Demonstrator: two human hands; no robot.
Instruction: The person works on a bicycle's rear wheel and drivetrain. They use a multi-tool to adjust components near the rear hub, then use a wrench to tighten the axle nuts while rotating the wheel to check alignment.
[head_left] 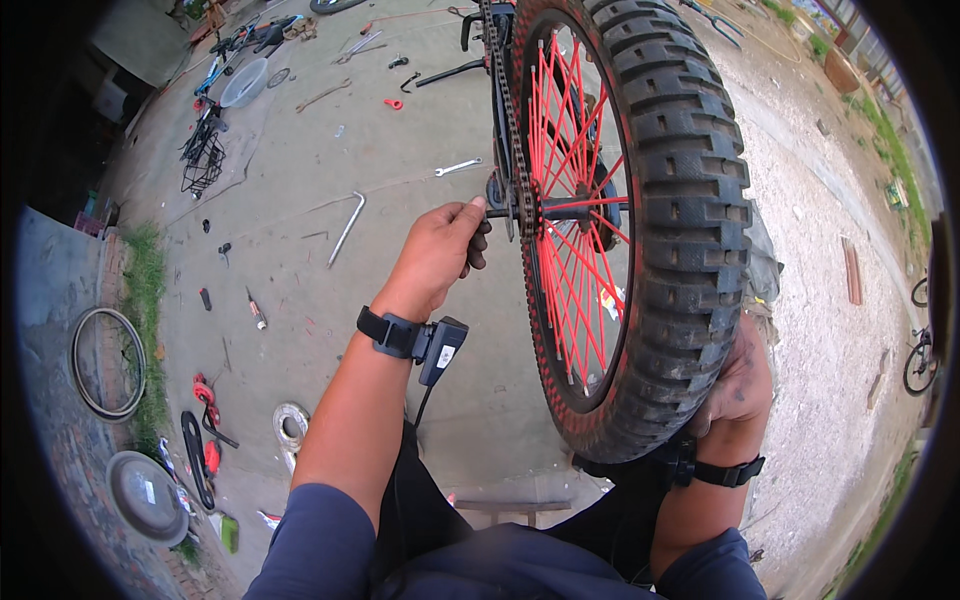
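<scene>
A bicycle wheel with red spokes and a thick knobbly black tyre stands upright in front of me. My left hand is closed at the wheel's left side, thumb and fingers pinching the end of the axle. Right beside those fingers, the chain runs along the dark frame to the rear sprocket. Low on the tyre's right side, my right hand grips the tyre; most of its fingers are hidden behind the rubber.
On the concrete to the left lie a combination wrench, a bent metal bar, a screwdriver and a ring-shaped part. A grey basin and a loose rim are farther left. Pale rough ground stretches along the right.
</scene>
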